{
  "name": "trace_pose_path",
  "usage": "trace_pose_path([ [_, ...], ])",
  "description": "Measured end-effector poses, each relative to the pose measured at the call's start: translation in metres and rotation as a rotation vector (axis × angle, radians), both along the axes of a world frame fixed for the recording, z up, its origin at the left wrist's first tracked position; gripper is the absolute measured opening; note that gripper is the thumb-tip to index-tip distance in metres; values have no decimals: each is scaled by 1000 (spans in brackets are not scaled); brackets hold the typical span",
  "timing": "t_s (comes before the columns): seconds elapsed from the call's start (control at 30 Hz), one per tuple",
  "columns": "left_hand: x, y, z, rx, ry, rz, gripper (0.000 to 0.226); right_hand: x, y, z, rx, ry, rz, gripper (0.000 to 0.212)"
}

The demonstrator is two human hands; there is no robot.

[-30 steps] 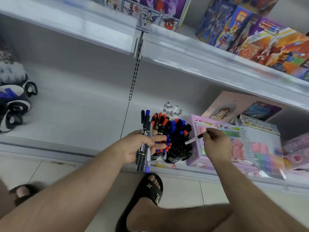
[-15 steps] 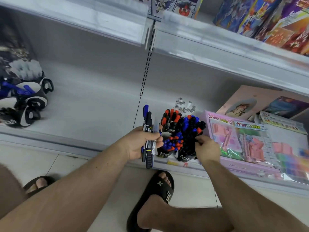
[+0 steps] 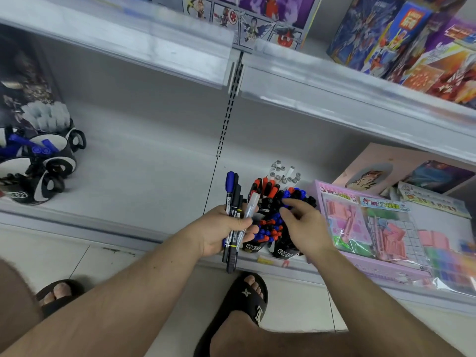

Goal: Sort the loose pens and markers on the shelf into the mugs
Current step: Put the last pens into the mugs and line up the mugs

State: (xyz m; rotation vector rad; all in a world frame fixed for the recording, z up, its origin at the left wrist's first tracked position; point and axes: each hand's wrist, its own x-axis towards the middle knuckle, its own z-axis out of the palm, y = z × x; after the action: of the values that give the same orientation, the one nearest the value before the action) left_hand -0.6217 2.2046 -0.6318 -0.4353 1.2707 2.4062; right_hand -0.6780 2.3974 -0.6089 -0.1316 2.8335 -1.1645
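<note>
My left hand [image 3: 221,229] grips a bundle of pens and markers [image 3: 233,202], black and blue, standing upright above the shelf's front edge. Just right of it stand black mugs [image 3: 282,249] packed with red, blue and black capped markers [image 3: 271,222]. My right hand [image 3: 301,222] hovers over these mugs with fingers loosely bent, its fingertips at the blue caps, and I see nothing held in it. Behind them a mug holds grey-capped pens [image 3: 283,173].
More black-and-white mugs [image 3: 55,161] with blue and white pens stand at the shelf's far left. Pink stationery packs [image 3: 365,228] lie right of the mugs. An upper shelf [image 3: 334,91] with toy boxes overhangs. My sandalled feet [image 3: 247,300] stand on the tiled floor below.
A second ago my right hand pinched a black marker; it lowered to the mugs and now holds nothing. The left hand's bundle stayed put while the camera shifted.
</note>
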Motion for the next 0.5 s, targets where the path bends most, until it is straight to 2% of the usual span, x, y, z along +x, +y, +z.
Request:
trace_pose_path([
  [0.1, 1, 4, -1, -110, 55, -52, 19, 21, -30, 25, -142, -50, 143, 24],
  [0.23, 3, 4, -1, -185, 134, -125, 15, 28, -45, 18, -141, -62, 170, 27],
  [0.37, 5, -3, -2, -126, 65, -49, 13, 29, -44, 14, -232, -51, 99, 22],
  [0.5, 6, -12, 1, -54, -44, 133, 16, 31, -36, 12, -403, -55, 5, 32],
])
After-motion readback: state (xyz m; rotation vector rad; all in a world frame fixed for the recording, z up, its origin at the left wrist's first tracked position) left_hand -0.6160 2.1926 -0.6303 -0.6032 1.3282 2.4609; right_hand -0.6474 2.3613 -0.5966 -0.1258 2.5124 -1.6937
